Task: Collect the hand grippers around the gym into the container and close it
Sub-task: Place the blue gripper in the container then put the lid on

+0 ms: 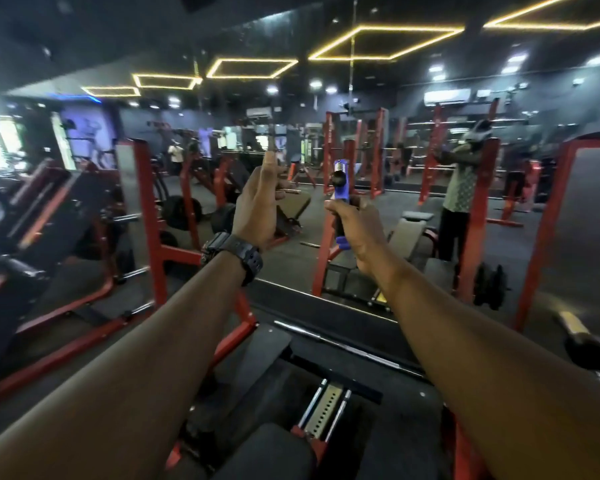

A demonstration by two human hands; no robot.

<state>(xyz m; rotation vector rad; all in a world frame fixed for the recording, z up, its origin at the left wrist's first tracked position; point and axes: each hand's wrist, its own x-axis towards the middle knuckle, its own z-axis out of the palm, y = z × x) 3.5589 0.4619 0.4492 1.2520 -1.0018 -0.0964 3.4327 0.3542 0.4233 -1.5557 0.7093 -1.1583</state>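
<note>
My right hand (355, 230) is raised in front of me, closed around a blue and black hand gripper (339, 188) held upright, its metal spring at the top. My left hand (258, 206), with a black watch on the wrist, is raised beside it to the left, fingers extended upward and holding nothing. The two hands are apart. No container is in view.
Red-framed weight machines (146, 216) stand left and centre. A wall mirror (413, 188) ahead reflects a person in a patterned shirt (459, 188). A bench with a padded seat (278, 448) and adjustment rails lies directly below me. Dark rubber floor runs between the machines.
</note>
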